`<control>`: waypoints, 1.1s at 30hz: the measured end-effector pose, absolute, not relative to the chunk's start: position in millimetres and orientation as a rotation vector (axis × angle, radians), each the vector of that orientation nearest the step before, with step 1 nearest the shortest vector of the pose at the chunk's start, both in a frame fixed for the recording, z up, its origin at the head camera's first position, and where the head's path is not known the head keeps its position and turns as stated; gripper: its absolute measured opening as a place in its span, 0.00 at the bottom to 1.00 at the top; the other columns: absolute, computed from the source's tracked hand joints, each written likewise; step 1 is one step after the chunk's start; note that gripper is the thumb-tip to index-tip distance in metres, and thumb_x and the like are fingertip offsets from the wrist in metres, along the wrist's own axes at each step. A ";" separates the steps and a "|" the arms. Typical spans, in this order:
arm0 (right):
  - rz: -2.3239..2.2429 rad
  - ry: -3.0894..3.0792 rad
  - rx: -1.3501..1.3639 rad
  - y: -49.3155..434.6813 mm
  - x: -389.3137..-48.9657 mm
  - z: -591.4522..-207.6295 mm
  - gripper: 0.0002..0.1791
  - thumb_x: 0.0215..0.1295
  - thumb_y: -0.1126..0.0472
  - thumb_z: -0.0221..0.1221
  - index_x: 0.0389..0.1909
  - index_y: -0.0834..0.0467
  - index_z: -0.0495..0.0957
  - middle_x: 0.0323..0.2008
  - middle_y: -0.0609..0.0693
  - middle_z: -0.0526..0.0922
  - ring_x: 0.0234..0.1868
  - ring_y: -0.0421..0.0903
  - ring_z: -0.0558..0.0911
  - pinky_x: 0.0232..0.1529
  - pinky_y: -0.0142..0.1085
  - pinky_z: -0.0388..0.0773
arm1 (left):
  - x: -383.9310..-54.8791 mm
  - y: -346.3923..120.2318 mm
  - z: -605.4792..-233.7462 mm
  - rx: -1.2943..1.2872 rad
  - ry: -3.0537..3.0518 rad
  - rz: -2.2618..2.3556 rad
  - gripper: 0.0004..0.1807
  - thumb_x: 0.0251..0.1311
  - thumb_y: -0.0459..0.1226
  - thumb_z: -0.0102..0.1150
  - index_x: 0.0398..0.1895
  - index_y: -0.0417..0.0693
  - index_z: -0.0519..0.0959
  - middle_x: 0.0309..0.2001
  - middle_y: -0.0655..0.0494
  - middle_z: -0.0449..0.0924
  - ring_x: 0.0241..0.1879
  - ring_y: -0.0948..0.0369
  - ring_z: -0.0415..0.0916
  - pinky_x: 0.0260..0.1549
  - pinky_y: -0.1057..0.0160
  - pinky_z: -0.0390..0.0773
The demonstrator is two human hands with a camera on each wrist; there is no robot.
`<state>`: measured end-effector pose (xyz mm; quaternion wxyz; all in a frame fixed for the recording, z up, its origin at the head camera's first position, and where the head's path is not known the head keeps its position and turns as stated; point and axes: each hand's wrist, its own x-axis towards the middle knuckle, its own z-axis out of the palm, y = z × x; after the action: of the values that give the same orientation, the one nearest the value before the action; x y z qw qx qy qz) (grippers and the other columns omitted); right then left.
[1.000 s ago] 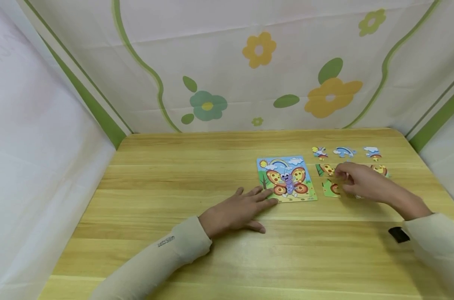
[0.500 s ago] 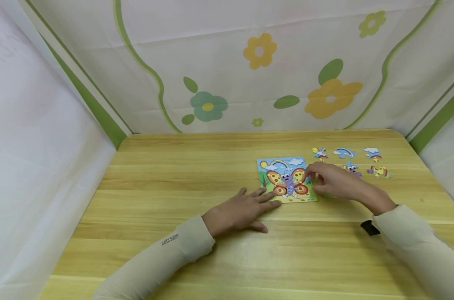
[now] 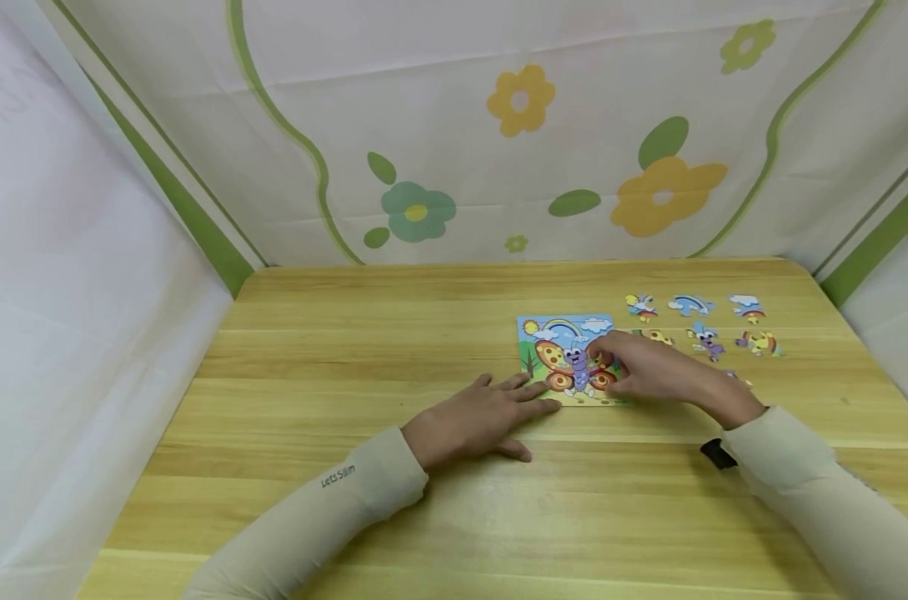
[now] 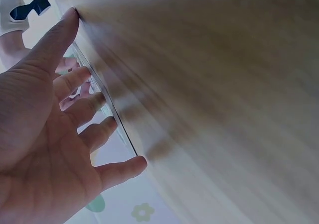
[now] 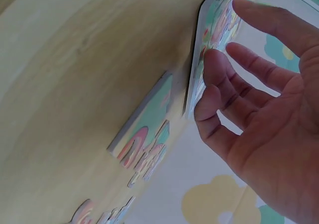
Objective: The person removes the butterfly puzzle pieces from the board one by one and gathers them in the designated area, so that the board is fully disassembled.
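A square butterfly jigsaw puzzle (image 3: 549, 332) lies flat on the wooden table, a little right of centre. My left hand (image 3: 479, 421) rests at its lower left corner with spread fingers, the fingertips along the edge in the left wrist view. Over the puzzle's right half is my right hand (image 3: 652, 367). In the right wrist view its thumb and bent fingers (image 5: 219, 59) stand apart right at the puzzle's surface, with nothing visible between them. Under that hand lies a green corner puzzle piece (image 5: 154, 109), hidden in the head view.
Several loose puzzle pieces lie in rows at the right, among them a rainbow piece (image 3: 691, 306), a cloud piece (image 3: 746, 307) and a purple butterfly-head piece (image 3: 706, 340). A white cloth (image 3: 461, 108) printed with flowers hangs behind the table (image 3: 333, 350).
My right hand has moved left from the loose pieces onto the puzzle's right half, uncovering the butterfly-head piece. My left hand has stayed at the puzzle's corner.
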<state>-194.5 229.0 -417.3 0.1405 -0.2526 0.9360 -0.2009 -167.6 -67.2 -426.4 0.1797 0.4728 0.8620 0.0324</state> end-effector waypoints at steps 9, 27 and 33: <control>-0.558 2.689 -0.709 226.6 -193.6 -416.9 0.25 0.54 0.64 0.76 0.52 0.60 0.79 0.41 0.49 0.80 0.40 0.46 0.74 0.50 0.57 0.73 | -167.9 -67.8 -427.0 1.341 2.435 0.092 0.44 0.70 0.60 0.57 0.85 0.65 0.54 0.86 0.59 0.46 0.85 0.52 0.45 0.75 0.35 0.63; -0.577 2.636 -0.694 225.5 -196.1 -418.1 0.28 0.55 0.65 0.76 0.55 0.65 0.78 0.46 0.55 0.82 0.48 0.52 0.81 0.49 0.52 0.80 | -168.1 -67.7 -427.6 1.313 2.419 0.114 0.44 0.71 0.59 0.57 0.86 0.66 0.53 0.86 0.59 0.44 0.86 0.52 0.42 0.76 0.34 0.60; -0.541 2.663 -0.708 227.0 -195.1 -418.0 0.26 0.55 0.63 0.77 0.53 0.61 0.79 0.44 0.52 0.82 0.44 0.48 0.78 0.51 0.59 0.75 | -168.0 -67.9 -427.4 1.313 2.420 0.115 0.44 0.71 0.59 0.57 0.86 0.66 0.53 0.86 0.59 0.44 0.86 0.52 0.42 0.76 0.34 0.59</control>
<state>-195.1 227.0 -418.0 0.1660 -0.2488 0.9351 -0.1900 -168.0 -67.9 -427.4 0.1918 0.4676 0.8619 0.0411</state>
